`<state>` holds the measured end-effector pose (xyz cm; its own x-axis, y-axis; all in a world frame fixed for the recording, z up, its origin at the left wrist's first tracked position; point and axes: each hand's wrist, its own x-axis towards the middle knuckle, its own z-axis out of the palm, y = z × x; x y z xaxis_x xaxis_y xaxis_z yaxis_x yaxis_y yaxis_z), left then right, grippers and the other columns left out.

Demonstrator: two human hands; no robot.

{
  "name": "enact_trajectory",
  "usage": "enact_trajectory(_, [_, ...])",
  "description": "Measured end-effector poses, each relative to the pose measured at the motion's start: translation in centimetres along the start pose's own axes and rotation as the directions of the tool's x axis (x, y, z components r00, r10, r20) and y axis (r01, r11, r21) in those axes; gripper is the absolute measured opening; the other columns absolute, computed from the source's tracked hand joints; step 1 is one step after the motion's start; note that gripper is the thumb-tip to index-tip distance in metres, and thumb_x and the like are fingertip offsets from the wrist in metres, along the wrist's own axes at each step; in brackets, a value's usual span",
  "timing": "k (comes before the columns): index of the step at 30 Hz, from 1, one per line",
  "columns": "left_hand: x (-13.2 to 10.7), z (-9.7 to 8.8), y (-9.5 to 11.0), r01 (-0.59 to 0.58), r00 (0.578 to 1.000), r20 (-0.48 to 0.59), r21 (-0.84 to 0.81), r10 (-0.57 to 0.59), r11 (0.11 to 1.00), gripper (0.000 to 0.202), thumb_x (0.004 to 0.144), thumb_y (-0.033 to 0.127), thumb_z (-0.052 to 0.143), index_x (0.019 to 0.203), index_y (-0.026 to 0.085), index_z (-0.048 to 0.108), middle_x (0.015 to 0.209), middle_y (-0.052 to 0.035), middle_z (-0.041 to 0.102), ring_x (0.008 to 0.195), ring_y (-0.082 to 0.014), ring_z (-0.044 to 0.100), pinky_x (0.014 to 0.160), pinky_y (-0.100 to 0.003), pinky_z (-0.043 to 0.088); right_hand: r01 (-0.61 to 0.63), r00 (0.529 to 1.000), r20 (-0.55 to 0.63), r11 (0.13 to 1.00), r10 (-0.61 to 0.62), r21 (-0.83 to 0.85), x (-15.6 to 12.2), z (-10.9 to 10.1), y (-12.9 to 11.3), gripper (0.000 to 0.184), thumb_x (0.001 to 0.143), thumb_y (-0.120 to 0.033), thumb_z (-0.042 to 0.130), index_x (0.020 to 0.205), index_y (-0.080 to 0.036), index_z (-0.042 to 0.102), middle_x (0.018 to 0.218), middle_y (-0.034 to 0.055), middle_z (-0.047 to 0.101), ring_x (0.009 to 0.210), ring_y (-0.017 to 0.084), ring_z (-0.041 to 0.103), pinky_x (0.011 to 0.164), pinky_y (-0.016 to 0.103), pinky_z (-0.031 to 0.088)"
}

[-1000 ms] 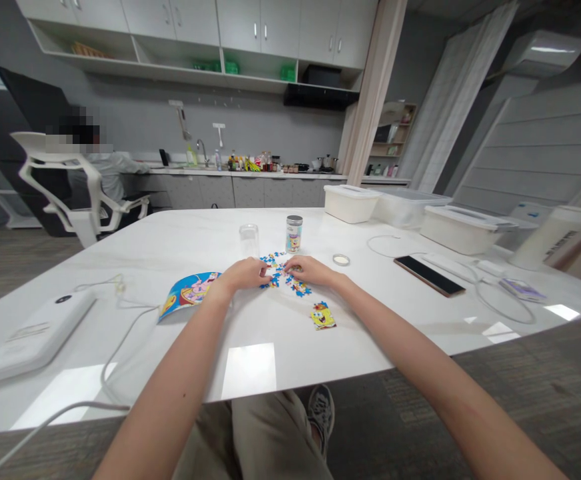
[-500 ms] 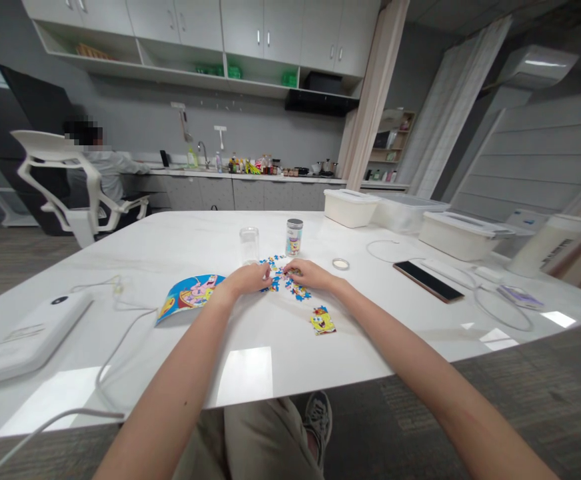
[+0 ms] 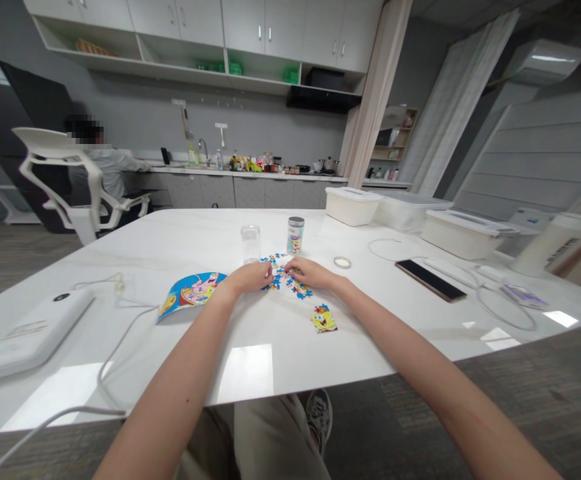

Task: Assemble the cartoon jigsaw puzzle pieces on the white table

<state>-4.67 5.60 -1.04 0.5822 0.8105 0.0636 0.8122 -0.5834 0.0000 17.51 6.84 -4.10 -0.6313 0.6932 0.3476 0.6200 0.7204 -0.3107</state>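
Loose jigsaw puzzle pieces [image 3: 300, 289], mostly blue with yellow and pink, lie in a small heap between my hands. My left hand [image 3: 256, 275] rests at the heap's left side with its fingers curled in; what they hold, if anything, is too small to make out. From the right, my right hand [image 3: 310, 272] reaches in, fingertips pinched on a puzzle piece among the others. A joined yellow puzzle section [image 3: 324, 319] with a cartoon face lies nearer me, beside my right forearm. Left of my left wrist, a curled picture sheet [image 3: 185, 293] shows cartoon figures.
Behind the pieces stand a clear jar [image 3: 250, 244] and a printed can [image 3: 295, 236]. A ring-shaped lid [image 3: 342, 263] and a phone [image 3: 430, 280] lie to the right, near cables and storage boxes [image 3: 353, 206]. A white device [image 3: 35, 330] lies left. A person sits beyond the table.
Both hands stay over the pieces, with only slight finger movement. The right fingertips have shifted a little among the pieces. The whole view has tilted slightly.
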Motion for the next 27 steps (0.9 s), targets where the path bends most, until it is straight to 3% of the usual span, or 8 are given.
enact_trajectory(27, [0.18, 0.16, 0.04, 0.024, 1.0, 0.02, -0.027, -0.024, 0.999, 0.027, 0.085, 0.034, 0.048, 0.104, 0.016, 0.058, 0.096, -0.0118, 0.07, 0.09, -0.0256, 0.066, 0.074, -0.031, 0.047, -0.012, 1.0, 0.024, 1.0, 0.012, -0.017, -0.06, -0.13, -0.17, 0.023, 0.086, -0.009, 0.053, 0.104, -0.015, 0.065, 0.108, 0.0086, 0.064, 0.101, 0.018, 0.059, 0.095, 0.034, 0.045])
